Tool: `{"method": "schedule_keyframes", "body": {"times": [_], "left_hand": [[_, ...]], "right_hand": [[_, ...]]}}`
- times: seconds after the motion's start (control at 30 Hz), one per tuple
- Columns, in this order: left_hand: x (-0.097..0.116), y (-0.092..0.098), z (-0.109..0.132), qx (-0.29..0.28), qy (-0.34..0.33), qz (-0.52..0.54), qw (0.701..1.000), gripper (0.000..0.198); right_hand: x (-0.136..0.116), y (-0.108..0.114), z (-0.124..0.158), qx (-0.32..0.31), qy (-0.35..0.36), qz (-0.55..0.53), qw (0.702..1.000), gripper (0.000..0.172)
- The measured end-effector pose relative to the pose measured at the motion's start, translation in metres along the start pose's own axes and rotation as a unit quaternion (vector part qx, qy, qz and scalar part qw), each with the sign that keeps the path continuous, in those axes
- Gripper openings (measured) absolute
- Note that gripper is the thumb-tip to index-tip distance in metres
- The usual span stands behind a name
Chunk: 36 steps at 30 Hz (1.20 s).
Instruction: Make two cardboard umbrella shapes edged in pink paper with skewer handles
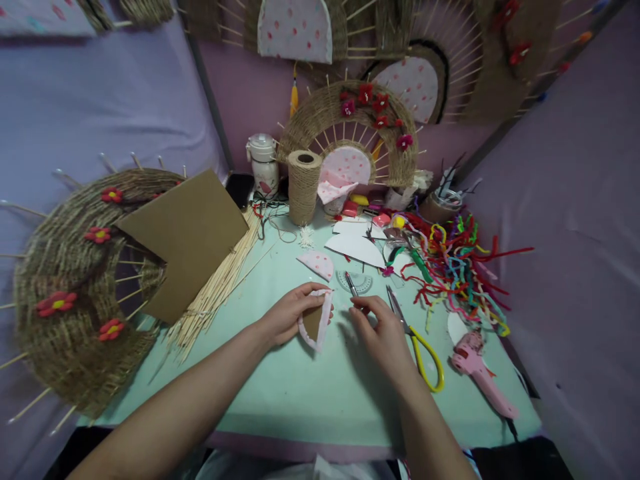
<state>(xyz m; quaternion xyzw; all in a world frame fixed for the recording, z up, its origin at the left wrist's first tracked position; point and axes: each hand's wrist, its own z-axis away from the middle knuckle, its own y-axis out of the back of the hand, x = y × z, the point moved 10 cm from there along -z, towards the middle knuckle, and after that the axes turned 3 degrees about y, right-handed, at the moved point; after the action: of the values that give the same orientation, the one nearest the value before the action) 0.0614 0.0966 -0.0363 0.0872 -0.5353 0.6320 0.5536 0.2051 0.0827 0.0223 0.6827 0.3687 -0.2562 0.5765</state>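
Note:
My left hand point(286, 315) grips a half-circle of brown cardboard point(313, 323) with white fabric folded over its edges, held a little above the table. A pen point(351, 283) is pinched between the fingers of my right hand point(384, 333), its tip pointing away from me. Just beyond that pen lies a clear protractor point(367, 284). A fabric-covered half-circle with pink spots point(318, 264) rests on the table past my left hand. Yellow-handled scissors point(425, 357) lie close on the right of my right hand, blades partly apart.
At right are a pink glue gun point(483, 377) and a heap of coloured pipe cleaners point(465, 267). Thin sticks point(220, 283) and a cardboard sheet point(195, 233) lie left, beside a large twine fan point(65, 267). A twine spool point(303, 190) and a lidded jar point(263, 167) stand behind.

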Motion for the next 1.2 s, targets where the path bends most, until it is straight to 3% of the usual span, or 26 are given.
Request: {"method": "schedule_keyframes", "body": {"times": [0.23, 0.43, 0.73, 0.9, 1.0, 1.2], "left_hand": [[-0.004, 0.002, 0.001, -0.012, 0.000, -0.021, 1.000, 0.030], [-0.010, -0.008, 0.005, -0.061, 0.031, -0.024, 0.997, 0.025], [-0.013, -0.012, 0.007, -0.081, 0.044, 0.000, 0.996, 0.020], [-0.012, -0.013, 0.005, -0.085, 0.043, 0.001, 0.995, 0.020], [-0.012, -0.013, 0.006, -0.083, 0.042, -0.001, 0.996, 0.020], [-0.013, -0.012, 0.006, -0.079, 0.045, -0.011, 0.996, 0.022]], "right_hand": [[0.010, -0.034, -0.008, -0.017, -0.091, -0.260, 0.961, 0.017], [0.000, -0.037, -0.011, -0.037, -0.074, -0.345, 0.935, 0.003], [-0.016, -0.034, -0.010, -0.050, -0.007, -0.329, 0.943, 0.005], [-0.024, -0.014, -0.009, 0.014, 0.050, -0.332, 0.942, 0.010], [-0.015, -0.009, -0.008, 0.045, 0.023, -0.326, 0.944, 0.008], [-0.007, -0.028, -0.006, -0.022, -0.038, -0.287, 0.957, 0.007]]}}
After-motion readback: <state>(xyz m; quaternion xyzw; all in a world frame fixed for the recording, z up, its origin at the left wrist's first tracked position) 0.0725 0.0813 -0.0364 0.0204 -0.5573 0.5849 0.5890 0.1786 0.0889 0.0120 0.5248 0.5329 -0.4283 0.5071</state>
